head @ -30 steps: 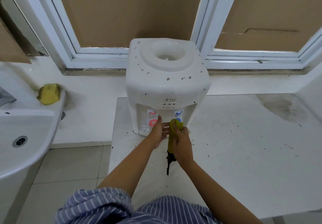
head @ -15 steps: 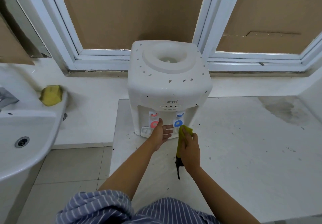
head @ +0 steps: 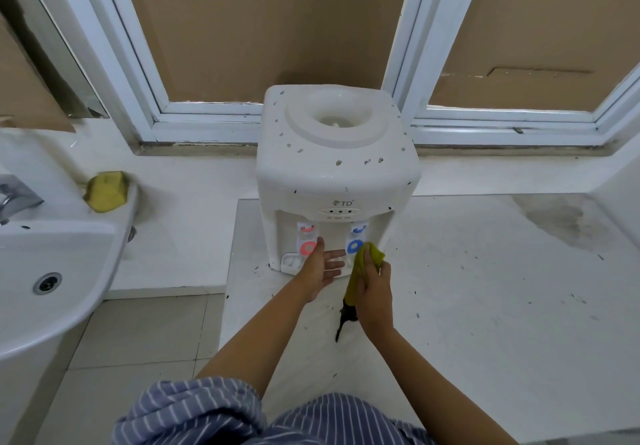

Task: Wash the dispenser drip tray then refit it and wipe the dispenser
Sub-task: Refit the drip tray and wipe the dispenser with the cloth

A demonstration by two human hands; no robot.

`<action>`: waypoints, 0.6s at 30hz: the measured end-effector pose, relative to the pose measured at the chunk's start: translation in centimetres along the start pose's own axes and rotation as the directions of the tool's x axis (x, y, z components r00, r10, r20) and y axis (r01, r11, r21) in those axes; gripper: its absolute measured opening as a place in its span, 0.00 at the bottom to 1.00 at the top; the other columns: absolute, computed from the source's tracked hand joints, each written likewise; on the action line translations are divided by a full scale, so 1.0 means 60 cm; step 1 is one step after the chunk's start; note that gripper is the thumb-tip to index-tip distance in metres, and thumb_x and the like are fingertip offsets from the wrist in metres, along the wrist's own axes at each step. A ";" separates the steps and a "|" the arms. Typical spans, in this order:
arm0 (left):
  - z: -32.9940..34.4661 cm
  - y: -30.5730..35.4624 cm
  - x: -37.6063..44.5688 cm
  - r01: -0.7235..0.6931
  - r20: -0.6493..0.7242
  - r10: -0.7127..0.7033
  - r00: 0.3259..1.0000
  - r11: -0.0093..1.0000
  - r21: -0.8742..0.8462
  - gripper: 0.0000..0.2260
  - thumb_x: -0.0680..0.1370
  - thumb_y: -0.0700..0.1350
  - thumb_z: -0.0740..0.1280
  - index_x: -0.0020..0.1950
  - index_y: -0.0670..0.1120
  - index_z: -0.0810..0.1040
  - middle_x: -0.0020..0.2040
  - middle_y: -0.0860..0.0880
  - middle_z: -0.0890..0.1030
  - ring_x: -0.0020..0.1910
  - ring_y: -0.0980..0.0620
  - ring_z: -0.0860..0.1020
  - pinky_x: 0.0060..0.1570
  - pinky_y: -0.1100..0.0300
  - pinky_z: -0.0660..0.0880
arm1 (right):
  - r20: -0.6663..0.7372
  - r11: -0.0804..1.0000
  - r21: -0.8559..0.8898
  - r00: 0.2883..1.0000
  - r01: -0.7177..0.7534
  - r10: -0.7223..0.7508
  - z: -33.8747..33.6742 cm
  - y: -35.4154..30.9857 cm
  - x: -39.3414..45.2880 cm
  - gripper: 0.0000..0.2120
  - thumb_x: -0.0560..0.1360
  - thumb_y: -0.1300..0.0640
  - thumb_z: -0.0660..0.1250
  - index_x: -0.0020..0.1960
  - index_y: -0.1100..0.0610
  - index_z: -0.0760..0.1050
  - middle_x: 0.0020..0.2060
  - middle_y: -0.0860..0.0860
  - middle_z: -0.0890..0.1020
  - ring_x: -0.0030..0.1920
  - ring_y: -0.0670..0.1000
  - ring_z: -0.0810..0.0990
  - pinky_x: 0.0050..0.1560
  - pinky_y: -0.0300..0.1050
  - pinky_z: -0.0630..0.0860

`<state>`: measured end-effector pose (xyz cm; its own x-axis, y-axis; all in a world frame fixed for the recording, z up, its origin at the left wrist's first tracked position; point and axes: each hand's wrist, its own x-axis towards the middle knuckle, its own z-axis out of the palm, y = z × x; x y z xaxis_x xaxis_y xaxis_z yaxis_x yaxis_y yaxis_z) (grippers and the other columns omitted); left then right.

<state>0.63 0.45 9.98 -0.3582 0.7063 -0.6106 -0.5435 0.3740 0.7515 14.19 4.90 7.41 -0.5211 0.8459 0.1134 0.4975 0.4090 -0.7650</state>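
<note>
Your left hand (head: 320, 271) reaches into the recess at the front of the dispenser (head: 337, 167), fingers straight and spread, thumb up beside the red tap (head: 307, 248). It holds nothing; the fingers lie over the tray (head: 291, 262) at the foot of the recess, though you cannot tell whether they press on it. Only the tray's left end shows, seated in the base below the red tap.

Your right hand (head: 374, 289) grips a yellow cloth (head: 363, 268), fingers curled round it. The cloth's top bunch sits just below the blue tap (head: 355, 246), at the recess's right edge; whether it touches the casing is unclear. A dark strip at the cloth's lower end hangs down past your wrist toward the counter (head: 485, 306).

That dispenser stands upright at the counter's back left corner, under the window frame (head: 408, 64). Its white casing is dotted with dark specks, thickest on the top around the bottle well (head: 334, 121). Dark specks are also scattered over the counter, and a grey stain (head: 561, 223) spreads near its far right.

On your left, a white sink (head: 52, 271) with a drain (head: 47, 282) and a metal tap (head: 14, 195) juts out, apart from the counter. A yellow sponge (head: 105, 191) rests on its back rim. Your striped sleeve (head: 194, 413) fills the bottom of the view.
</note>
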 end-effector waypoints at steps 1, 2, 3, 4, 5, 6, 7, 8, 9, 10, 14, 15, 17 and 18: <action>0.000 0.000 -0.001 0.002 -0.001 -0.002 1.000 1.000 0.002 0.33 0.81 0.63 0.41 0.66 0.45 0.76 0.65 0.40 0.76 0.59 0.45 0.75 0.64 0.54 0.68 | -0.011 1.000 0.006 1.000 0.029 -0.029 -0.001 -0.006 0.008 0.28 0.82 0.63 0.56 0.79 0.49 0.55 0.63 0.55 0.66 0.54 0.48 0.73 0.56 0.41 0.76; 0.001 0.000 -0.003 0.004 0.000 -0.004 1.000 1.000 0.002 0.33 0.81 0.64 0.41 0.66 0.46 0.76 0.65 0.40 0.76 0.60 0.44 0.75 0.64 0.53 0.68 | 0.000 0.999 0.001 0.999 0.051 -0.051 -0.001 -0.010 0.016 0.28 0.82 0.63 0.56 0.79 0.49 0.55 0.64 0.55 0.66 0.56 0.48 0.73 0.57 0.42 0.75; 0.001 0.000 -0.005 0.006 0.003 -0.006 1.000 1.000 0.000 0.33 0.81 0.64 0.41 0.66 0.46 0.76 0.65 0.40 0.76 0.61 0.44 0.74 0.65 0.53 0.68 | 0.026 0.998 0.002 0.998 0.055 -0.055 -0.002 -0.014 0.021 0.27 0.82 0.63 0.56 0.79 0.50 0.55 0.66 0.56 0.66 0.57 0.49 0.73 0.59 0.43 0.75; 0.002 0.000 -0.008 0.008 0.008 -0.008 1.000 1.000 -0.004 0.33 0.81 0.64 0.42 0.66 0.46 0.76 0.64 0.41 0.77 0.62 0.43 0.74 0.66 0.53 0.67 | 0.064 0.999 0.017 0.997 0.034 -0.035 0.000 -0.015 0.023 0.27 0.82 0.63 0.57 0.79 0.50 0.56 0.68 0.57 0.65 0.59 0.51 0.73 0.60 0.43 0.73; 0.002 0.000 -0.012 0.010 0.014 -0.010 1.000 1.000 -0.005 0.32 0.81 0.64 0.42 0.67 0.47 0.75 0.63 0.41 0.77 0.64 0.43 0.73 0.67 0.53 0.67 | 0.105 1.000 0.015 0.994 0.014 -0.015 0.002 -0.017 0.020 0.26 0.82 0.62 0.57 0.79 0.51 0.57 0.69 0.57 0.65 0.62 0.53 0.73 0.61 0.43 0.72; 0.002 0.001 -0.016 0.010 0.019 -0.010 1.000 1.000 -0.001 0.32 0.81 0.64 0.42 0.67 0.47 0.75 0.62 0.41 0.77 0.65 0.43 0.73 0.68 0.52 0.65 | 0.134 1.000 0.000 0.991 0.008 -0.008 0.006 -0.017 0.014 0.26 0.82 0.62 0.57 0.79 0.51 0.57 0.69 0.58 0.65 0.62 0.54 0.73 0.60 0.42 0.72; 0.000 0.001 -0.020 0.008 0.022 -0.009 1.000 1.000 0.014 0.32 0.81 0.64 0.41 0.67 0.47 0.76 0.61 0.42 0.77 0.65 0.43 0.72 0.69 0.52 0.64 | 0.158 1.000 -0.025 0.987 0.010 -0.006 0.010 -0.014 0.007 0.26 0.82 0.62 0.57 0.78 0.51 0.57 0.68 0.58 0.66 0.61 0.55 0.75 0.58 0.40 0.72; -0.003 0.001 -0.024 0.005 0.021 -0.006 1.000 0.999 0.036 0.32 0.81 0.63 0.41 0.66 0.48 0.77 0.61 0.42 0.77 0.65 0.44 0.72 0.69 0.52 0.64 | 0.167 1.000 -0.026 0.986 0.008 -0.004 0.013 -0.009 0.000 0.25 0.82 0.62 0.57 0.78 0.52 0.58 0.65 0.59 0.68 0.60 0.55 0.76 0.57 0.38 0.73; -0.008 -0.001 -0.027 0.005 0.013 -0.006 1.000 0.998 0.059 0.32 0.81 0.63 0.41 0.64 0.47 0.78 0.61 0.42 0.76 0.65 0.44 0.72 0.69 0.52 0.63 | 0.157 1.000 0.000 0.987 -0.016 0.016 0.013 -0.007 -0.006 0.24 0.83 0.62 0.57 0.77 0.53 0.60 0.63 0.59 0.70 0.59 0.55 0.76 0.56 0.38 0.72; -0.015 -0.003 -0.030 0.008 0.004 -0.008 1.000 0.997 0.073 0.32 0.81 0.63 0.42 0.63 0.47 0.79 0.61 0.42 0.77 0.64 0.44 0.72 0.69 0.52 0.63 | 0.139 0.997 0.053 0.989 -0.064 0.056 0.010 -0.007 -0.008 0.21 0.83 0.61 0.57 0.76 0.54 0.64 0.61 0.58 0.73 0.58 0.55 0.77 0.55 0.37 0.72; -0.041 -0.017 -0.046 0.025 -0.005 -0.025 1.000 0.997 0.077 0.28 0.79 0.65 0.52 0.61 0.45 0.78 0.61 0.43 0.79 0.60 0.45 0.75 0.67 0.53 0.66 | 0.224 0.933 0.300 0.965 -0.199 0.133 -0.020 -0.041 -0.015 0.10 0.82 0.54 0.60 0.59 0.49 0.77 0.52 0.46 0.82 0.53 0.46 0.80 0.52 0.33 0.75; -0.047 -0.020 -0.053 0.031 0.000 -0.031 1.000 0.998 0.057 0.30 0.78 0.66 0.54 0.63 0.43 0.77 0.61 0.42 0.79 0.60 0.45 0.76 0.67 0.53 0.67 | 0.277 0.914 0.347 0.954 -0.210 0.114 -0.027 -0.054 -0.017 0.08 0.82 0.53 0.60 0.57 0.48 0.77 0.50 0.45 0.82 0.52 0.47 0.81 0.50 0.32 0.76; -0.055 -0.023 -0.070 0.034 0.063 -0.032 0.998 0.999 -0.033 0.34 0.75 0.70 0.55 0.64 0.43 0.77 0.61 0.42 0.80 0.62 0.43 0.76 0.68 0.51 0.69 | 0.406 0.829 0.471 0.908 -0.303 0.102 -0.032 -0.076 -0.020 0.10 0.82 0.51 0.59 0.58 0.50 0.78 0.51 0.49 0.84 0.53 0.51 0.83 0.51 0.37 0.79; -0.059 -0.025 -0.078 0.038 0.111 -0.027 0.993 0.994 -0.101 0.35 0.75 0.71 0.54 0.63 0.44 0.77 0.62 0.41 0.80 0.63 0.42 0.76 0.67 0.49 0.70 | 0.473 0.771 0.517 0.875 -0.372 0.105 -0.031 -0.088 -0.021 0.12 0.82 0.50 0.59 0.59 0.51 0.79 0.51 0.51 0.85 0.53 0.52 0.84 0.51 0.42 0.81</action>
<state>0.45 -5.56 10.84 -0.2570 0.7583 -0.5991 -0.6311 0.3378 0.6983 13.51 2.27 12.49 -0.7316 0.6213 -0.2807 0.2186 -0.1763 -0.9598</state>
